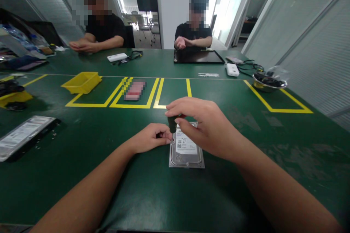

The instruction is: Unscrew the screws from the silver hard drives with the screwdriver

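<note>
A silver hard drive [186, 157] with a white label lies flat on the green table in front of me. My right hand [203, 122] is closed around the dark handle of a screwdriver [172, 123], held upright over the drive's left edge. The screwdriver's tip is too small to make out. My left hand [153, 137] rests on the table at the left side of the drive, its fingers curled and gripping that edge just below the screwdriver handle. The drive's far right part is hidden behind my right hand.
A larger drive-like unit [26, 134] lies at left, small bits beside it. Beyond are a yellow bin [83, 83], a phone [135, 90] within yellow tape, a metal bowl [269, 83] of dark items and a black panel [199, 56]. Two people sit across the table.
</note>
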`<state>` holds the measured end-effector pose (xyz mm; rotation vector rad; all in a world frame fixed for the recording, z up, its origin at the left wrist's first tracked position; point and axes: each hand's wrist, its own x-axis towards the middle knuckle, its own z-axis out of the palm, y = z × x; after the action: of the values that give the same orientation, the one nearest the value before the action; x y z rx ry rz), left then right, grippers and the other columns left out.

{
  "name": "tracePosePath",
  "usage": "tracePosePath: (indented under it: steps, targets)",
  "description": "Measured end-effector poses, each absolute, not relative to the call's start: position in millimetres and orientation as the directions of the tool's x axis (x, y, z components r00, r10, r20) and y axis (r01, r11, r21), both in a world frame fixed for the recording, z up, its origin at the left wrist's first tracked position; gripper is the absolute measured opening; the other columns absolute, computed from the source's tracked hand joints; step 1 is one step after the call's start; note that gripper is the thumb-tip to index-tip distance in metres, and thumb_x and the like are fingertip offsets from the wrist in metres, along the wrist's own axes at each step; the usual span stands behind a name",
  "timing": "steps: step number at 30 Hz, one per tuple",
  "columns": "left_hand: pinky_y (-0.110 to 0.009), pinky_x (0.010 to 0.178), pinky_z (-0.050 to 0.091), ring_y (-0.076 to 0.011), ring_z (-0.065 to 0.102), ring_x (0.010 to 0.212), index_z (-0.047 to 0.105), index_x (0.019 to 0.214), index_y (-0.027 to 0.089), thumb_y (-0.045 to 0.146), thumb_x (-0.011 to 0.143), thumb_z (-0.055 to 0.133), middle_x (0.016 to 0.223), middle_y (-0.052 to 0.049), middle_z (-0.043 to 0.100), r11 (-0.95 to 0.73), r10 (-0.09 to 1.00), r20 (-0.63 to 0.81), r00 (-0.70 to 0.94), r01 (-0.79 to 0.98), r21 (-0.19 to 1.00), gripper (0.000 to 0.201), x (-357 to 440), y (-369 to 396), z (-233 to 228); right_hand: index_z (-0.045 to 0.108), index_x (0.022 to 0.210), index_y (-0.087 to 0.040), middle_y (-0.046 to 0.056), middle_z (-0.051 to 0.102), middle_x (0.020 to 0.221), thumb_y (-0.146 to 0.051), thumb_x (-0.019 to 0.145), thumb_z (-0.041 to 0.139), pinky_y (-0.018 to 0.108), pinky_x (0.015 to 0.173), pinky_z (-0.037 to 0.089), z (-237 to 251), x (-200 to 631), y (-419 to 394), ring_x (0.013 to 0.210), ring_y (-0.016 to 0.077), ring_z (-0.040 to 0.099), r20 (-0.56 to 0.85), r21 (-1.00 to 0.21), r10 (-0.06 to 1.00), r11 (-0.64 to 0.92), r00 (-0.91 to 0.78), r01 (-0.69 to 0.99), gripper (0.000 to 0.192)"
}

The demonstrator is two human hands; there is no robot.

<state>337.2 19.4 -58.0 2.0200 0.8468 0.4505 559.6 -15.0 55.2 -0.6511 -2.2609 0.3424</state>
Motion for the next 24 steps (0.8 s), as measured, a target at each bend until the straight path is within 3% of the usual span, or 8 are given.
tracePosePath:
  steps: [14, 24]
  targets:
    - [-0.024, 0.064, 0.041, -0.0126, 0.053, 0.068, 0.065, 0.083, 0.014, 0.029, 0.087, 0.065, 0.073, 0.002, 0.059, -0.390, 0.724, -0.003, 0.690, 0.413, 0.823, 0.016, 339.9, 18.3, -54.7, 0.067, 0.107, -0.010, 0.008, 0.068, 0.108, -0.002, 0.087, 0.048, 0.029, 0.093, 0.048, 55.2, 559.2, -15.3, 0.102, 0.0150, 0.060, 0.563, -0.441, 0.532, 0.841, -0.633, 0.314, 0.029]
    - [-0.025, 0.065, 0.040, -0.0130, 0.055, 0.069, 0.064, 0.081, 0.014, 0.029, 0.088, 0.065, 0.073, 0.002, 0.061, -0.402, 0.707, -0.001, 0.707, 0.403, 0.822, 0.017, 337.7, 18.6, -55.3, 0.069, 0.113, -0.011, 0.011, 0.065, 0.108, -0.009, 0.090, 0.051, 0.032, 0.088, 0.049, 56.0, 555.5, -17.5, 0.098, 0.0170, 0.060, 0.547, -0.418, 0.585, 0.811, -0.598, 0.410, 0.028]
